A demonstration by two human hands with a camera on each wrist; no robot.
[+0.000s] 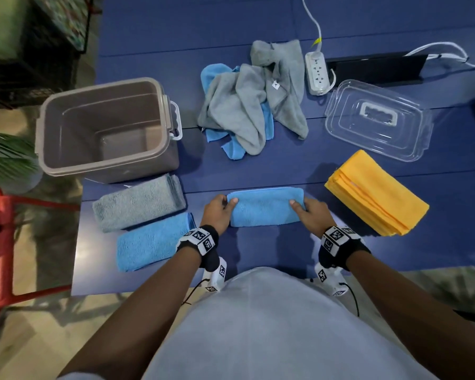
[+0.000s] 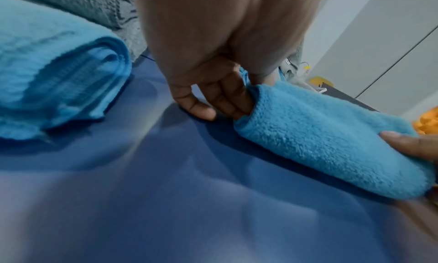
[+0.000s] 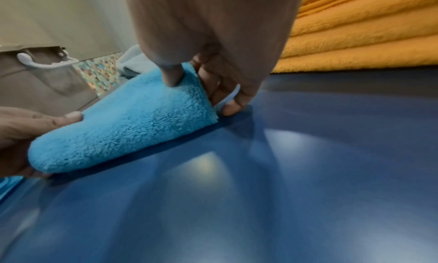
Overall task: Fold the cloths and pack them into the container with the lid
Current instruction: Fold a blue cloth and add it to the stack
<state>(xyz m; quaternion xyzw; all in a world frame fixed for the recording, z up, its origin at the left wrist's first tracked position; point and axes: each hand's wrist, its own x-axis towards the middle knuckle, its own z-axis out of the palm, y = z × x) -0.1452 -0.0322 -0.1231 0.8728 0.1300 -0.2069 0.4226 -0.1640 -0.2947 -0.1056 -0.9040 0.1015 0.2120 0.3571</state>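
A folded blue cloth point(image 1: 266, 206) point(image 2: 331, 136) point(image 3: 132, 124) lies on the blue table in front of me. My left hand point(image 1: 220, 209) point(image 2: 225, 91) pinches its left end, thumb on top and fingers tucked under. My right hand point(image 1: 310, 212) point(image 3: 203, 80) pinches its right end the same way. The grey-brown container point(image 1: 104, 127) stands open and empty at the left. Its clear lid point(image 1: 379, 119) lies upside down at the right. A folded grey cloth point(image 1: 140, 205) and a folded blue cloth point(image 1: 154, 242) point(image 2: 52, 76) lie left of my hands.
A loose heap of grey and blue cloths point(image 1: 252, 100) lies at the middle back. A stack of folded yellow cloths point(image 1: 376, 193) point(image 3: 360, 27) sits right of my hands. A white power strip point(image 1: 317, 72) and a black box point(image 1: 376, 68) are at the back right. A red chair point(image 1: 0, 242) stands left.
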